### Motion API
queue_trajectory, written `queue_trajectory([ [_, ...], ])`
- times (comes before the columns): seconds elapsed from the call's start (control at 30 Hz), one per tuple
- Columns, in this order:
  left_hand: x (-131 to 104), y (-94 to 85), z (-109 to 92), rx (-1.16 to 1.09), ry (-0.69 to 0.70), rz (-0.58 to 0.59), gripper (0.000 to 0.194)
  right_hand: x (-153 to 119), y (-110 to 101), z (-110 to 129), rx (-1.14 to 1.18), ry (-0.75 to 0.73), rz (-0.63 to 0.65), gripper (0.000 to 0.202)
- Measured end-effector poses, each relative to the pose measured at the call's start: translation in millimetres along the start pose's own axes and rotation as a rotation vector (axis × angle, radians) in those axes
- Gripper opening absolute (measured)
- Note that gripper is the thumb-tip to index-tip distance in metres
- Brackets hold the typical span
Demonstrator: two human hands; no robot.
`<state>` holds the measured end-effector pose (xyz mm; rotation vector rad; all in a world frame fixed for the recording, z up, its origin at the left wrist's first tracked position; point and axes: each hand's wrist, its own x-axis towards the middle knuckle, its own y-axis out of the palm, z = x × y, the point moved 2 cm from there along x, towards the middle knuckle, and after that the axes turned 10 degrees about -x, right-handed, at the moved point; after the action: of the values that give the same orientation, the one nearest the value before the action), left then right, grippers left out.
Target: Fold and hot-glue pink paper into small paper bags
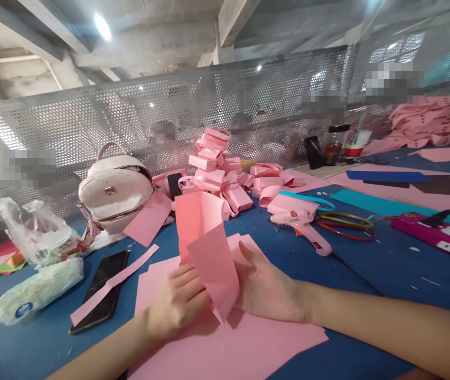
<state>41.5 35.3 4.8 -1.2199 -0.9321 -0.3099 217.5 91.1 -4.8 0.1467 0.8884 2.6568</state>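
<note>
A folded pink paper sheet [215, 269] stands between my two hands, its upper part bent open and upright. My left hand [179, 298] is closed round its lower left side, fingers curled. Against its right side lies my right hand [266, 287], thumb raised and palm turned to the paper; its other fingers are partly hidden behind the sheet. Beneath both hands a stack of flat pink sheets [244, 348] rests on the blue table [367, 338].
Folded pink paper pieces [209, 179] are piled behind my hands. A pink glue gun [304, 224] with a cord lies to the right. On the left are a black phone [104, 295], a tissue pack [38, 290] and a white backpack [116, 192]. A perforated metal screen runs behind.
</note>
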Motion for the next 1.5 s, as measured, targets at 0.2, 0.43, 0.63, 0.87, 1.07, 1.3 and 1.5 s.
queue_trajectory([
  [0.2,-2,-6.1,10,-0.138,-0.195,-0.101,0.023,2,-4,5,0.022,-0.065,-0.011,0.046],
  [0.43,-1,-14.8,20,-0.201,-0.582,-0.301,0.017,-2,-10,4,-0.250,-0.085,-0.113,0.048],
  [0.63,-4,-17.7,23,-0.274,-0.815,-0.380,0.014,-17,-4,7,-0.779,-0.014,-0.157,0.080],
  [0.87,9,-16.0,17,-0.748,-1.043,-0.538,0.024,-21,7,11,-1.064,-0.149,-0.104,0.077],
  [1.07,9,-18.3,17,-0.766,-1.151,-0.559,0.027,-19,4,7,-1.182,-0.191,-0.038,0.081],
  [1.3,9,-22.2,21,-0.776,-1.218,-0.510,0.029,-18,-1,3,-1.262,-0.183,-0.007,0.085],
  [1.5,12,-16.9,16,-0.684,-1.120,-0.432,0.022,-18,-4,1,-1.204,-0.182,-0.009,0.094],
])
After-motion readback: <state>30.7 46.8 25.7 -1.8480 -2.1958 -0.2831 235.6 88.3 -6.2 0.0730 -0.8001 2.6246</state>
